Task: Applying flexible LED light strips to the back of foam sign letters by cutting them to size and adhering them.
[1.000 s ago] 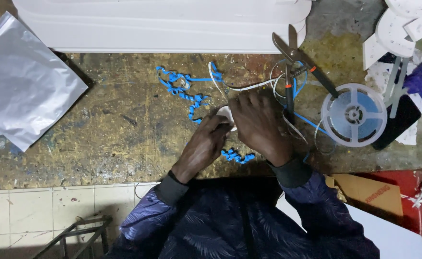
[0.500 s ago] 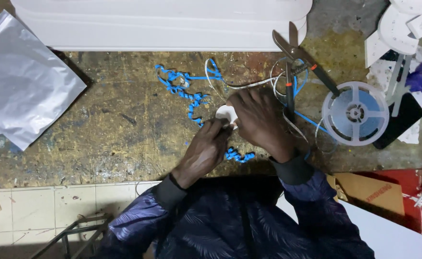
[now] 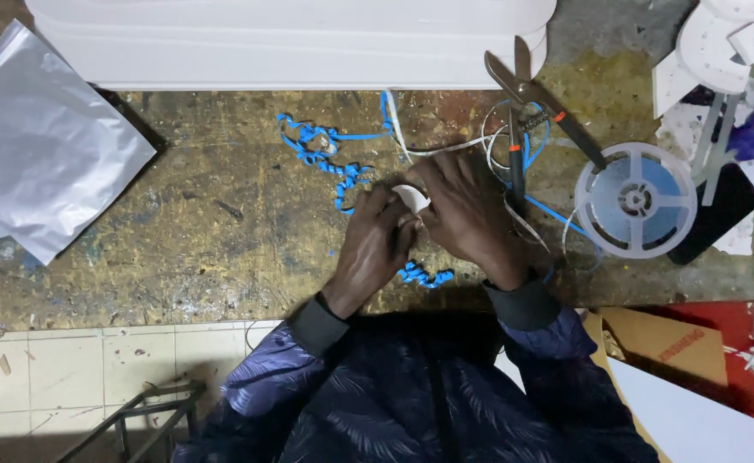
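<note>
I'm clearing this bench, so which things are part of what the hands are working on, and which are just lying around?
In use: white strip, left hand, right hand, blue peelings, reel.
Lying about: scissors, foil bag, cardboard box, white panel.

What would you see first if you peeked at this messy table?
Probably the two hands in the middle, the left hand and right hand, pinching a small white strip together. Bright blue curly scraps lie just beyond them on the worn tabletop. To the right sit a clear plastic reel and a pair of scissors.
</note>
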